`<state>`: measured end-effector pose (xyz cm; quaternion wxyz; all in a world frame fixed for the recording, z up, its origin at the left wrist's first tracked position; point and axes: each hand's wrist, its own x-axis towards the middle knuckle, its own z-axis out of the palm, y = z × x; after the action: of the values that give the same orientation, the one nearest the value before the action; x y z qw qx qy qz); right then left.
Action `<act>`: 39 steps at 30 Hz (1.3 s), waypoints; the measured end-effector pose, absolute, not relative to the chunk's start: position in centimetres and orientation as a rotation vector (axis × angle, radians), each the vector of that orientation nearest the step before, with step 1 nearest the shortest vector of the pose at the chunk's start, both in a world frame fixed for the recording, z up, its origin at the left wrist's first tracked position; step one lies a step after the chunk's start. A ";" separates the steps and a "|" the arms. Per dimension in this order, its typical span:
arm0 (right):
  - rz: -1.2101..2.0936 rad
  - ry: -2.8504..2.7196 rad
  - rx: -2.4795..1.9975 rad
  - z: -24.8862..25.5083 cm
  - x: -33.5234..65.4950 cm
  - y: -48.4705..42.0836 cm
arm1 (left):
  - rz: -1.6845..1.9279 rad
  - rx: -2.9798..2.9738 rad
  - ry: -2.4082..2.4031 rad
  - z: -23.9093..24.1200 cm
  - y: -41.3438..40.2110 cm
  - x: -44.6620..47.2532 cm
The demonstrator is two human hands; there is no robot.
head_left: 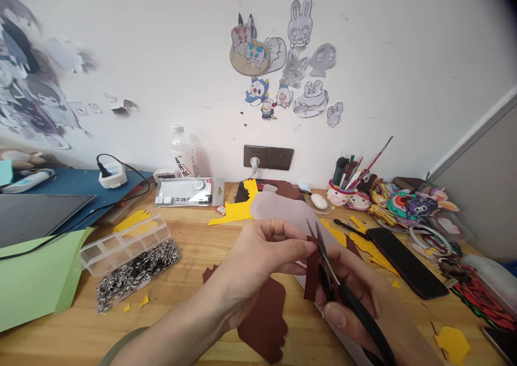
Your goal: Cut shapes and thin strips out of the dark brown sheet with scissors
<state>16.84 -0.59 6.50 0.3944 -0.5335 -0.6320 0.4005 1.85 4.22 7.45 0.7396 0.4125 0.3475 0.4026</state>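
Between the thumb and fingers of my left hand is a narrow strip of dark brown sheet, held upright. My right hand grips black-handled scissors, whose slightly parted metal blades point up and away beside the strip's right edge. Whether the blades touch the strip I cannot tell. Under my left wrist a larger brown cut-out with a scalloped edge lies on the wooden table, partly covered by my forearm. Behind both hands stretches a pale lilac sheet, partly hidden by them.
A clear compartment box full of metal eyelets stands open at left, near a green sheet. Yellow scraps lie about. On the right are a black phone-like slab, a pen cup and piled colourful cut-outs.
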 end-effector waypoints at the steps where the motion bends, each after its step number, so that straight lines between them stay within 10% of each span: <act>1: 1.030 -1.599 -1.350 6.5 16.9 -0.6 | 0.884 0.905 0.762 7.4 4.2 1.8; 39: 1.072 -1.598 -1.331 6.3 17.3 -0.5 | 0.805 1.036 0.749 8.0 4.8 0.8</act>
<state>17.28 -0.45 6.29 0.3900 -0.5238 -0.6289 0.4220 0.82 4.78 8.03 0.7281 0.4701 0.3398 0.3652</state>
